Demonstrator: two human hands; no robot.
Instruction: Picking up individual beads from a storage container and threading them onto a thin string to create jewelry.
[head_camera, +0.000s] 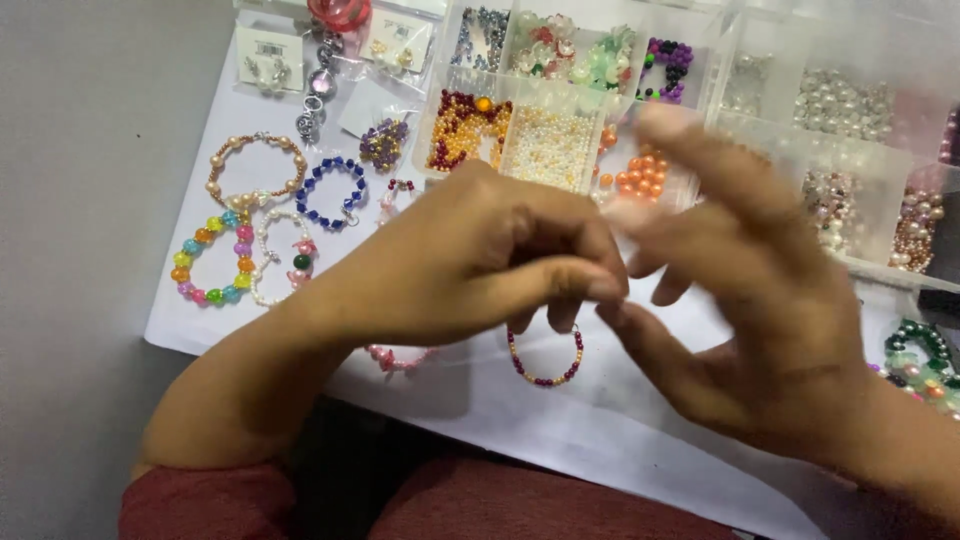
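My left hand (470, 260) is curled, its thumb and fingers pinched together near the middle of the view. A small beaded loop of dark red and yellow beads (545, 365) hangs just below those fingertips. My right hand (750, 290) is blurred, fingers spread, its thumb tip close to my left thumb. Whether a thread runs between the hands is too blurred to tell. Both hands hover over a white sheet (520, 420).
Finished bracelets lie at left: a multicolour one (212, 258), a peach pearl one (255, 165), a blue one (333, 192). Clear compartment boxes of beads (550, 145) stand behind the hands and to the right (850, 120). Green beads (920, 360) sit at far right.
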